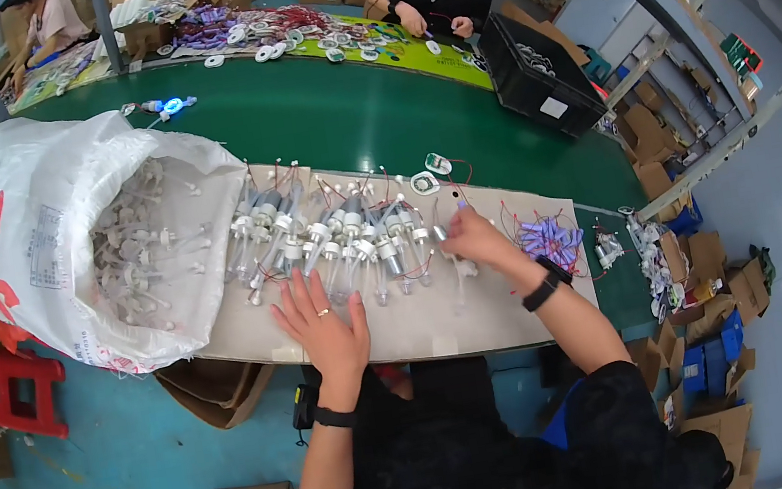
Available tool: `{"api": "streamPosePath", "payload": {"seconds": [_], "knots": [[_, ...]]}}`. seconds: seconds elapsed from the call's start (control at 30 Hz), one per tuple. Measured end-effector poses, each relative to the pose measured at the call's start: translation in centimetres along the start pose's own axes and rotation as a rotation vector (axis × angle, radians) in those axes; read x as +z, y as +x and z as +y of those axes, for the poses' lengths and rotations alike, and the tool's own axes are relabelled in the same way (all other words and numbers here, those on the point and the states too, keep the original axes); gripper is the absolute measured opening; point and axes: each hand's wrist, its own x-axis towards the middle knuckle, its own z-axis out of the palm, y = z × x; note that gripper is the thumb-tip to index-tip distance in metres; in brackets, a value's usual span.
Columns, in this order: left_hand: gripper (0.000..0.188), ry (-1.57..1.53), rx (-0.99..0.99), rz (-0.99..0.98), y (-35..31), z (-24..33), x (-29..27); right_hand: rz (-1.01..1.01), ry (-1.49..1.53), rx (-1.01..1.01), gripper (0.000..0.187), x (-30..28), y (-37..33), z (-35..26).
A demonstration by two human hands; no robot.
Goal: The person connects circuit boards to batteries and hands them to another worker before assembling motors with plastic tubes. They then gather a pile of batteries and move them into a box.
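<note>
Dozens of capped clear tubes (349, 235) lie heaped on the middle of the cardboard sheet (404, 332) in the head view. Loose clear pieces (139, 247) fill the white sack (10, 200) at the sheet's left end, and purple wired pieces (553, 245) are bunched toward its right end, so much seems left; how many are finished is unclear. Over the sheet's near half, the left hand (323, 331) spreads its fingers, gripping nothing; right of its middle, the right hand (476, 237) bunches its fingers, whether pinching a part I cannot tell
</note>
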Motion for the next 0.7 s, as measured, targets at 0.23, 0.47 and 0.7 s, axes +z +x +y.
{"api": "streamPosePath", "payload": {"seconds": [0.23, 0.47, 0.7], "knots": [[0.060, -0.160, 0.002, -0.003, 0.3, -0.4, -0.9, -0.274, 0.842, 0.078, 0.028, -13.3, -5.2, -2.6], [0.036, -0.314, 0.305, -0.224, 13.1, 6.7, -7.0, 0.028, 0.834, -0.328, 0.026, -25.8, 0.2, -3.9], [0.039, 0.146, 0.569, -0.775, 27.6, 13.4, 5.8, 0.231, 0.157, -0.458, 0.028, -29.6, 10.5, 0.0]]}}
